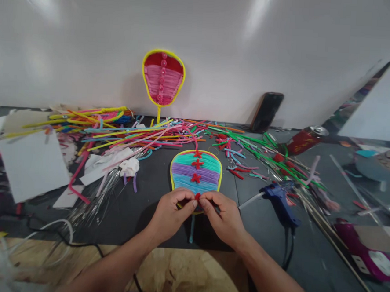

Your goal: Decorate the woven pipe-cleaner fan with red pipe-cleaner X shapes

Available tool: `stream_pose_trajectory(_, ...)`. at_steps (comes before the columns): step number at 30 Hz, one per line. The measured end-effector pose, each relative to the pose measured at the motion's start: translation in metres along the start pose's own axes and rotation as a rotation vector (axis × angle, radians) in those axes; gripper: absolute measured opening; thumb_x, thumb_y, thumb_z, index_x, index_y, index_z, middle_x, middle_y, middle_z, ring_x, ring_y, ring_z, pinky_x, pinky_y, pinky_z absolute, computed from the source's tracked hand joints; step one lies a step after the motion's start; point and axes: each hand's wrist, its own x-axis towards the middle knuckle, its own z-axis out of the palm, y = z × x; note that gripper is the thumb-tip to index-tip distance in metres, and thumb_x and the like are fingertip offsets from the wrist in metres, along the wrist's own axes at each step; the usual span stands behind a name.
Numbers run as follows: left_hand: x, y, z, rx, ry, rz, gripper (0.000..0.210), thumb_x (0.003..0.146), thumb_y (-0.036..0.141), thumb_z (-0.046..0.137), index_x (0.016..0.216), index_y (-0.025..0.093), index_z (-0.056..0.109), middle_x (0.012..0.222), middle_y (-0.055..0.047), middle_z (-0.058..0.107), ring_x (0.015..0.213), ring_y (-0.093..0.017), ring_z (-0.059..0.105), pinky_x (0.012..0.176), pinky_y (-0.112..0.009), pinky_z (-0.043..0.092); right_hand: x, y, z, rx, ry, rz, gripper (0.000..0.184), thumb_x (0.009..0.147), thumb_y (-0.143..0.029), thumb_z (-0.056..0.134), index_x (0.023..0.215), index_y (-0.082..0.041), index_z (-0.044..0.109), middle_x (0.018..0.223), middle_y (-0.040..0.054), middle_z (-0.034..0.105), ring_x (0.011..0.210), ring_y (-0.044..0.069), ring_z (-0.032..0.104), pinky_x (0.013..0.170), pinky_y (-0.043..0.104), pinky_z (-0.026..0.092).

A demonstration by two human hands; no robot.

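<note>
A fan-shaped craft piece (196,170) lies on the dark table, covered with pipe cleaner bands in green, purple and blue inside a yellow rim. Three red pipe cleaner flowers run down its middle, and a blue stem points toward me. Over its lower part, my left hand (174,211) and my right hand (222,216) meet, thumbs and forefingers pinched from both sides on a small red pipe cleaner flower (197,196). Fingers partly hide this flower and the lower rim.
A pink and red fan (163,80) with a yellow rim leans against the back wall. Loose pipe cleaners (139,136) spread across the back. Rightward are a blue glue gun (279,202), a phone (267,111) and a red can (306,139). White paper (37,163) lies left.
</note>
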Motion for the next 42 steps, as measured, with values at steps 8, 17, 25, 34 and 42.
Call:
stream_pose_trajectory(8, -0.0007, 0.0003, -0.0028, -0.157, -0.018, -0.089, 0.015, 0.078, 0.029, 0.06, 0.076, 0.015, 0.065, 0.071, -0.001, 0.064, 0.068, -0.014, 0.056, 0.066, -0.024, 0.044, 0.0011, -0.0066, 0.0009, 0.058, 0.02, -0.014, 0.006, 0.078, -0.021, 0.06, 0.084, -0.019, 0.062, 0.074, 0.0023, 0.066, 0.062, 0.012, 0.058, 0.061, 0.023, 0.049)
stream_pose_trajectory(17, 0.0019, 0.009, -0.0045, -0.25, -0.051, -0.168, 0.016, 0.074, 0.031, 0.061, 0.075, 0.015, 0.065, 0.069, -0.001, 0.062, 0.064, -0.013, 0.054, 0.064, -0.024, 0.044, 0.0008, -0.0004, -0.0008, 0.226, -0.011, 0.146, 0.012, 0.084, -0.027, 0.055, 0.085, -0.018, 0.064, 0.071, 0.0017, 0.065, 0.059, 0.011, 0.057, 0.055, 0.022, 0.048)
stream_pose_trajectory(25, 0.0005, 0.0059, -0.0042, -0.244, -0.08, -0.172, 0.019, 0.078, 0.033, 0.06, 0.074, 0.015, 0.066, 0.065, 0.0, 0.061, 0.062, -0.012, 0.052, 0.063, -0.024, 0.043, 0.0007, -0.0032, -0.004, 0.162, -0.051, 0.099, 0.014, 0.087, -0.027, 0.053, 0.085, -0.019, 0.064, 0.072, 0.002, 0.064, 0.062, 0.012, 0.058, 0.057, 0.022, 0.047)
stream_pose_trajectory(34, 0.0024, 0.0052, -0.0002, -0.412, -0.08, -0.239, 0.026, 0.073, 0.04, 0.066, 0.071, 0.014, 0.066, 0.062, 0.0, 0.06, 0.061, -0.011, 0.052, 0.062, -0.023, 0.044, 0.0002, -0.0008, -0.0028, 0.059, -0.021, -0.017, 0.013, 0.088, -0.023, 0.051, 0.087, -0.02, 0.063, 0.077, 0.0032, 0.065, 0.069, 0.014, 0.061, 0.063, 0.025, 0.048)
stream_pose_trajectory(42, 0.002, 0.0036, -0.0002, -0.429, -0.061, -0.266, 0.018, 0.069, 0.03, 0.07, 0.073, 0.013, 0.066, 0.067, 0.0, 0.062, 0.064, -0.011, 0.054, 0.066, -0.023, 0.044, -0.001, 0.0006, -0.0018, -0.007, -0.002, -0.065, 0.011, 0.088, -0.021, 0.052, 0.088, -0.021, 0.063, 0.078, 0.0024, 0.065, 0.07, 0.014, 0.06, 0.067, 0.025, 0.047)
